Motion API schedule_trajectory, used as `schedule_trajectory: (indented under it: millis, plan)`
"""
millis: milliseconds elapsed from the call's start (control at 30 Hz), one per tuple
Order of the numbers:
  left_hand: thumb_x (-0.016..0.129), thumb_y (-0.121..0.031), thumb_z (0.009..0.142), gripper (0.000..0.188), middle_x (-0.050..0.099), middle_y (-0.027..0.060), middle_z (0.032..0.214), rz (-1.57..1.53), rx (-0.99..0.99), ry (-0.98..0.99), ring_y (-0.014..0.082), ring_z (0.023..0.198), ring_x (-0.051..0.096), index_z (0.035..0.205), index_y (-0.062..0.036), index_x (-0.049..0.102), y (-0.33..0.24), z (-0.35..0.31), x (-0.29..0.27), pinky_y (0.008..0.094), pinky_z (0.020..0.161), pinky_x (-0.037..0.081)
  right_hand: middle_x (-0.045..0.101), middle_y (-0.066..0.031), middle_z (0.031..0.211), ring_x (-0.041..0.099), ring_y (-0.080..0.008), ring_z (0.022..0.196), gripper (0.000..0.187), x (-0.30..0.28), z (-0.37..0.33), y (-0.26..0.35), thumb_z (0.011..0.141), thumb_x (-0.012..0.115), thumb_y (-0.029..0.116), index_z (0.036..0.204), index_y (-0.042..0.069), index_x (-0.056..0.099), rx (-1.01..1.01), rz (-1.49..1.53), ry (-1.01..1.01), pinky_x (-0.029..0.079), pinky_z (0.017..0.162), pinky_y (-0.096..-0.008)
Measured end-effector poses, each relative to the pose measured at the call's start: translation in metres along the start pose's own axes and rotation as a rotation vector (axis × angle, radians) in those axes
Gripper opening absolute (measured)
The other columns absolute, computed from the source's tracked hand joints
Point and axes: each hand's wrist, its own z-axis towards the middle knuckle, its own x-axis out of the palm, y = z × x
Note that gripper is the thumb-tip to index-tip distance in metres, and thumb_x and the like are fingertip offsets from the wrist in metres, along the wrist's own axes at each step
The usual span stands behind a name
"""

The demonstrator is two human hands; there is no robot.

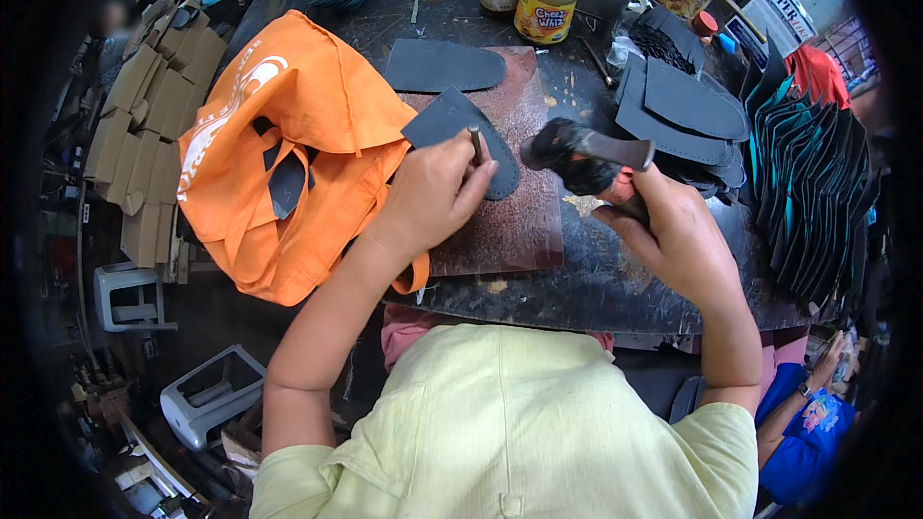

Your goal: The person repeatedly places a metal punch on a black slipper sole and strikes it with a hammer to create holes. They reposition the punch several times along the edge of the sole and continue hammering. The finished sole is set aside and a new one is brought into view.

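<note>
My left hand pinches a short metal punch upright against a dark, rounded piece of sheet material, which looks like leather. Small holes run along that piece's curved edge. Beneath it lies a worn reddish-brown board, and a similar dark piece rests at the board's far end. To the right, my right hand is closed round the handle of a hammer, raised above the table and apart from the punch. Black wrapping covers part of the hammer, and its metal end points right.
An orange cloth bag slumps left of the board. Dark cut pieces lie stacked at right, beside a long row of dark and teal sheets. Two jars stand at the back. A person in blue sits at lower right.
</note>
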Motion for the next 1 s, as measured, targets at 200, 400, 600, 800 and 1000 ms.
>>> schedule_trajectory:
  millis: [200, 400, 600, 800, 1000]
  plan:
    - [0.070, -0.011, 0.091, 0.014, 0.064, 0.0164, 0.143, 0.367, 0.473, 0.148, 0.0351, 0.136, 0.056, 0.099, 0.0004, 0.067, 0.002, 0.028, -0.019, 0.0499, 0.116, 0.040, 0.074, -0.0254, 0.109, 0.067, -0.0499, 0.105, 0.039, 0.035, -0.027, -0.045, 0.096, 0.074, 0.017, 0.124, 0.001, 0.051, 0.275, 0.098, -0.036, 0.055, 0.083, -0.0494]
    - [0.077, -0.009, 0.085, 0.017, 0.066, 0.0103, 0.111, 0.509, 0.492, 0.133, 0.0303, 0.112, 0.061, 0.098, -0.0013, 0.069, -0.029, 0.038, -0.029, 0.0453, 0.101, 0.047, 0.072, -0.0301, 0.115, 0.070, -0.0466, 0.112, 0.054, 0.055, -0.056, -0.068, 0.099, 0.073, 0.023, 0.138, -0.008, 0.051, 0.451, 0.176, -0.087, 0.054, 0.093, -0.0445]
    - [0.075, -0.011, 0.099, 0.015, 0.060, 0.0012, 0.105, -0.365, 0.217, -0.170, 0.0061, 0.090, 0.060, 0.095, 0.0001, 0.066, -0.025, 0.031, -0.044, 0.0234, 0.078, 0.049, 0.072, -0.0294, 0.115, 0.072, -0.0417, 0.111, 0.056, 0.053, -0.053, -0.070, 0.100, 0.073, 0.023, 0.139, -0.010, 0.050, 0.523, 0.285, -0.057, 0.053, 0.095, -0.0408]
    - [0.077, -0.011, 0.093, 0.021, 0.064, 0.0074, 0.086, -0.275, -0.308, -0.193, 0.0154, 0.079, 0.064, 0.087, 0.0052, 0.066, 0.022, 0.001, -0.013, 0.0297, 0.072, 0.051, 0.073, -0.0266, 0.114, 0.073, -0.0347, 0.110, 0.051, 0.043, -0.043, -0.052, 0.099, 0.073, 0.020, 0.137, -0.007, 0.053, 0.434, 0.228, -0.102, 0.053, 0.095, -0.0391]
    - [0.076, -0.010, 0.093, 0.015, 0.066, 0.0123, 0.085, -0.168, 0.107, -0.423, 0.0221, 0.072, 0.065, 0.091, 0.0037, 0.069, 0.020, 0.011, -0.009, 0.0335, 0.068, 0.052, 0.074, -0.0259, 0.107, 0.072, -0.0451, 0.104, 0.040, 0.033, -0.010, -0.023, 0.099, 0.072, 0.017, 0.130, 0.000, 0.055, 0.252, 0.210, -0.013, 0.056, 0.087, -0.0424]
